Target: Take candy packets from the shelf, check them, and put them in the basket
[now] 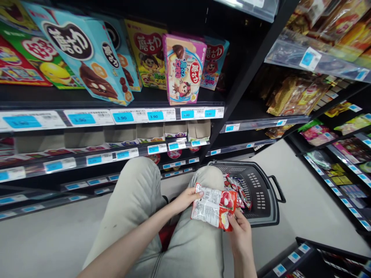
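Note:
A red and white candy packet (209, 206) lies across my lap above the right knee, its printed back facing up. My left hand (188, 197) pinches its upper left edge, thumb on top. At the lower right corner my right hand (239, 224) grips the same packet, with its fingers partly hidden behind it. Just beyond the packet stands a dark grey shopping basket (268, 193) on the floor. Several small red and white packets (239, 191) lie inside it, partly covered by the packet I hold.
Ahead is a black shelf (145, 98) with blue price tags. A tall blue snack box (87, 58) and a purple snack box (185, 71) stand on it. Cardboard trays (150, 131) sit one level lower. More shelving with bagged snacks (298, 94) runs along the right. A low rack (304, 255) is at bottom right.

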Motion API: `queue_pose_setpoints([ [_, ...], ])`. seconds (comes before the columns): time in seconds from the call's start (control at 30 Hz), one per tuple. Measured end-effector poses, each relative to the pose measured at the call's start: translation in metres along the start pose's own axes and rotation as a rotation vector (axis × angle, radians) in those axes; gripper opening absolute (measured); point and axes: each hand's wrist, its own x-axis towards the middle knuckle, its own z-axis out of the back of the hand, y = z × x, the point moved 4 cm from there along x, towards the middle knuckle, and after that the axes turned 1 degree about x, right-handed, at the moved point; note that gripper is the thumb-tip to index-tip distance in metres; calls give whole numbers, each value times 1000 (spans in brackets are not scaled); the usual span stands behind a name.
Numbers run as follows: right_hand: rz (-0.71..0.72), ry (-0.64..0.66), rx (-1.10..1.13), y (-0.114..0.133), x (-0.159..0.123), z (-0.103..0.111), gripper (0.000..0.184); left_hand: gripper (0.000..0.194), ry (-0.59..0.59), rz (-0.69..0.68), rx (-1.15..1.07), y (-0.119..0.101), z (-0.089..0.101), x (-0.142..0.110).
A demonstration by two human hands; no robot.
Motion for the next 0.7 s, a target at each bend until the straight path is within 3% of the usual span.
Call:
queue_pose_setpoints([
  [0.23, 51, -26, -90, -1, 1, 8, 27, 39, 9, -4, 32, -4, -1, -1],
  [0.57, 97, -77, -406, 8, 0, 22, 29, 36, 45, -13, 1, -1, 0, -1],
  [0.7, 95, -110, -395, 8, 3, 28, 28, 37, 62, -16, 29, -3, 0, -2],
])
